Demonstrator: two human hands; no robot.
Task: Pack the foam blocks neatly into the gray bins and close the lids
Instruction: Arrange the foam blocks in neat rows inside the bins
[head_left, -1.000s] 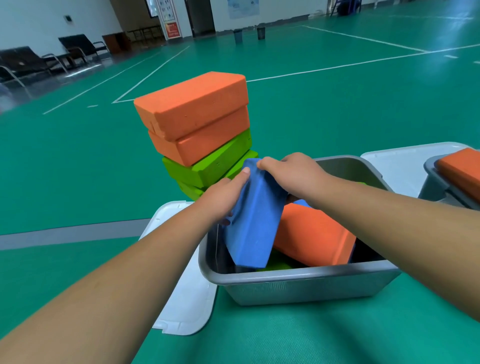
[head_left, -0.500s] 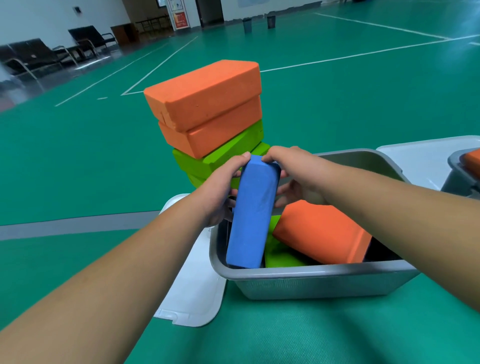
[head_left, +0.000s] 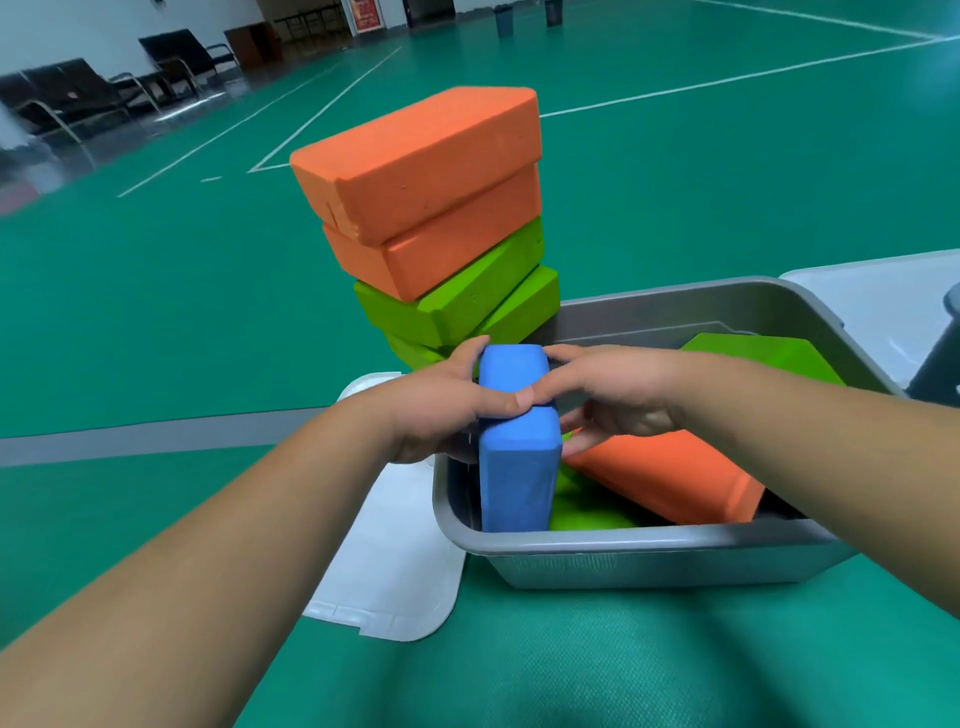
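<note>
A blue foam block (head_left: 517, 478) stands on edge along the left wall of the gray bin (head_left: 639, 558). My left hand (head_left: 441, 410) grips its top from the left. My right hand (head_left: 608, 397) holds it from the right, fingers down on the inner side. Inside the bin an orange block (head_left: 670, 480) lies tilted over a green block (head_left: 587, 512); another green block (head_left: 763, 356) leans at the far right. Behind the bin's left corner rises a stack: two orange blocks (head_left: 421, 156) on green blocks (head_left: 457, 306).
A white lid (head_left: 395, 566) lies flat on the green floor to the left of the bin. A second white lid (head_left: 883, 301) and the edge of another gray bin (head_left: 940, 358) are at the right. Dark chairs stand far back left.
The blue block has turned from tilted to upright on its edge and moved against the bin's left wall. Both hands stayed on it and lowered with it.
</note>
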